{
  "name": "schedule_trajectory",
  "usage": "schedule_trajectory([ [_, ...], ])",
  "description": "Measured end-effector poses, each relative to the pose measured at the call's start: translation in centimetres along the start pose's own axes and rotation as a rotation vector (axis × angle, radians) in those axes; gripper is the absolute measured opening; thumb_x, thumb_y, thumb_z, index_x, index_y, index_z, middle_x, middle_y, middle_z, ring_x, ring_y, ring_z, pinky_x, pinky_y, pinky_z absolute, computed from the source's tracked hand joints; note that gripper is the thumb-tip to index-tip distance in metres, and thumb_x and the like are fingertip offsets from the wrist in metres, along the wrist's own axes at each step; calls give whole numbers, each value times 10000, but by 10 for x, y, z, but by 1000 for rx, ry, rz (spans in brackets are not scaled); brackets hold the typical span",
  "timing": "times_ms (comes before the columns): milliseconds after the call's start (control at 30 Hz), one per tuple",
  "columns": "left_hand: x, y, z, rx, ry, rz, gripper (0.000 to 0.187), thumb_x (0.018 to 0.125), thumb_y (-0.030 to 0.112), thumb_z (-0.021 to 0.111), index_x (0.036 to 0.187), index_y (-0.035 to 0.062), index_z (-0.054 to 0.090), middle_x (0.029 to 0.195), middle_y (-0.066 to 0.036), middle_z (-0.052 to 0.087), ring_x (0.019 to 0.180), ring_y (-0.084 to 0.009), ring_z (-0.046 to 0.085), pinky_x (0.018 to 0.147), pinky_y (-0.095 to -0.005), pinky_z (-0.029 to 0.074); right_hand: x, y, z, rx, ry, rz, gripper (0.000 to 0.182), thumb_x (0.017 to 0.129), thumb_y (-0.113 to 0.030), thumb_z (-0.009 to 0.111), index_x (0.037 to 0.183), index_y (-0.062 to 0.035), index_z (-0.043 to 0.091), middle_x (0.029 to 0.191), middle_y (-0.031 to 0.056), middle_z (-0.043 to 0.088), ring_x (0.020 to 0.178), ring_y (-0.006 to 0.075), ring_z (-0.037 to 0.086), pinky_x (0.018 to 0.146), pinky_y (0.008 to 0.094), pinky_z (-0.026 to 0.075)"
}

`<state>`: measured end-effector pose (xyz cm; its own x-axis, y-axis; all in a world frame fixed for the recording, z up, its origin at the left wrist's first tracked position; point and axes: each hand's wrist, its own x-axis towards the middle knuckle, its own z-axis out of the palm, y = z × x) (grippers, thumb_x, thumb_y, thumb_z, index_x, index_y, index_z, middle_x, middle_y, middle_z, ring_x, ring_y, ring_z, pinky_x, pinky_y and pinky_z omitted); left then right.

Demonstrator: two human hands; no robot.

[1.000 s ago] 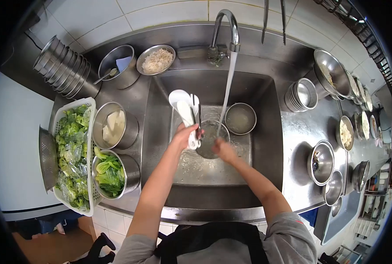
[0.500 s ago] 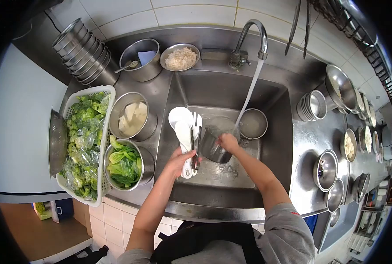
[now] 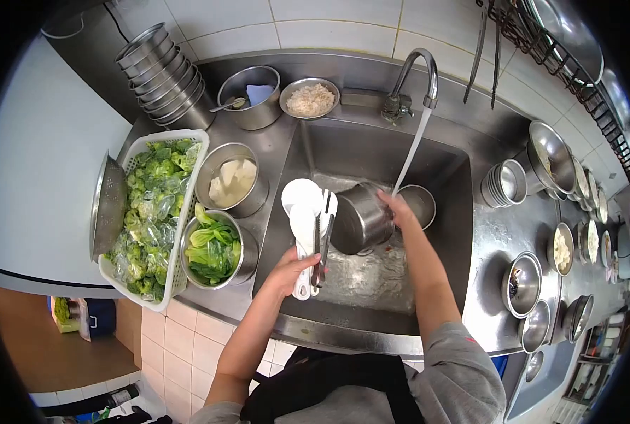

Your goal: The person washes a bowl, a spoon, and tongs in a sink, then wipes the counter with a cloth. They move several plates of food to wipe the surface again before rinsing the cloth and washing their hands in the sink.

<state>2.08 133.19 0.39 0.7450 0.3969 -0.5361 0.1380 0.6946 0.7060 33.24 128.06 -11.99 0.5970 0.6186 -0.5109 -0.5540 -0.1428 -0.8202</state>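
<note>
My left hand point(image 3: 290, 274) is closed around the handles of white serving spoons point(image 3: 301, 212) and dark metal tongs point(image 3: 320, 267), heads pointing away from me, above the left side of the sink point(image 3: 442, 283). A white fork-like head shows beside the spoons. In the sink, my right hand point(image 3: 398, 208) grips the right rim area of a steel pot point(image 3: 363, 219), which is tilted onto its side. Its exact finger hold is partly hidden. Behind that hand, a round steel bowl point(image 3: 422, 205) sits on the sink floor. Water runs from the faucet point(image 3: 428, 78) close to the right hand.
On the left counter stand a white basket point(image 3: 199, 152) of broccoli, a pot of leafy greens point(image 3: 212, 251), a pot of white chunks in liquid point(image 3: 231, 180) and stacked steel pots point(image 3: 163, 78). Rice point(image 3: 310, 99) fills a bowl behind the sink. Steel bowls point(image 3: 522, 283) line the right counter.
My right hand has tipped the pot onto its side, and water has spread over the sink floor. The left hand keeps hold of the utensils. The whole view has shifted slightly.
</note>
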Motion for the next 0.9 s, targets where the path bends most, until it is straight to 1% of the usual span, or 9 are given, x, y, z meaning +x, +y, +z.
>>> schedule_trajectory([
  [100, -3, 2, 1, 16, -29, 10, 204, 794, 117, 591, 944, 40, 476, 774, -56, 548, 708, -191, 606, 516, -294, 490, -5, -31, 22, -484, -252, -2, 389, 678, -299, 701, 781, 49, 562, 689, 113, 575, 616, 219, 571, 537, 376, 457],
  [167, 0, -1, 0, 16, -15, 27, 190, 794, 110, 587, 931, 40, 476, 754, -60, 551, 682, -184, 602, 501, -292, 491, 18, -17, 32, -1261, -400, -331, 434, 614, -326, 727, 770, 53, 582, 707, 166, 595, 668, 257, 600, 586, 392, 466],
  [233, -1, -3, -2, 10, 6, 39, 175, 791, 106, 587, 912, 39, 481, 746, -60, 551, 657, -176, 594, 503, -296, 495, -42, -8, 42, -1708, -312, -675, 241, 664, -230, 641, 713, 4, 613, 757, 180, 606, 696, 336, 594, 647, 389, 481],
  [300, -4, -3, -8, 32, -10, 31, 197, 793, 104, 585, 941, 36, 474, 765, -58, 548, 685, -185, 595, 545, -306, 499, -60, 13, 6, -2006, -434, -902, 75, 705, -109, 536, 717, -69, 599, 760, 130, 617, 671, 271, 616, 603, 364, 496],
  [433, -6, -8, -16, 66, -24, 48, 224, 795, 98, 577, 980, 38, 465, 783, -50, 542, 705, -188, 591, 578, -309, 496, -120, -32, -52, -2166, -788, -795, 105, 717, -162, 551, 741, -77, 608, 732, 108, 607, 668, 248, 610, 565, 374, 484],
  [667, 14, -7, 6, 47, -19, 22, 155, 790, 85, 579, 900, 31, 484, 700, -73, 565, 584, -157, 567, 487, -294, 479, -41, -84, -1, -1887, -239, -716, 247, 703, -261, 613, 768, -23, 597, 761, 183, 592, 737, 325, 589, 634, 404, 474],
  [833, 2, 0, 9, 81, -49, 66, 177, 792, 85, 578, 923, 32, 472, 722, -76, 558, 600, -161, 564, 481, -291, 469, -4, -148, -3, -1730, -623, -800, 350, 664, -306, 642, 801, 11, 581, 776, 206, 581, 786, 365, 559, 693, 416, 450],
  [867, -1, 1, 7, 77, -38, 63, 180, 792, 86, 578, 926, 33, 469, 728, -78, 556, 608, -164, 565, 481, -292, 468, -34, -172, 5, -1783, -545, -600, 360, 655, -312, 646, 798, 13, 583, 762, 208, 573, 760, 351, 557, 689, 423, 437],
  [900, -4, 0, 4, 74, -33, 68, 180, 792, 86, 578, 926, 33, 469, 728, -78, 556, 608, -164, 565, 481, -292, 468, -27, -166, -16, -1630, -480, -757, 334, 648, -286, 655, 765, 18, 583, 713, 198, 560, 695, 339, 543, 636, 409, 420],
])
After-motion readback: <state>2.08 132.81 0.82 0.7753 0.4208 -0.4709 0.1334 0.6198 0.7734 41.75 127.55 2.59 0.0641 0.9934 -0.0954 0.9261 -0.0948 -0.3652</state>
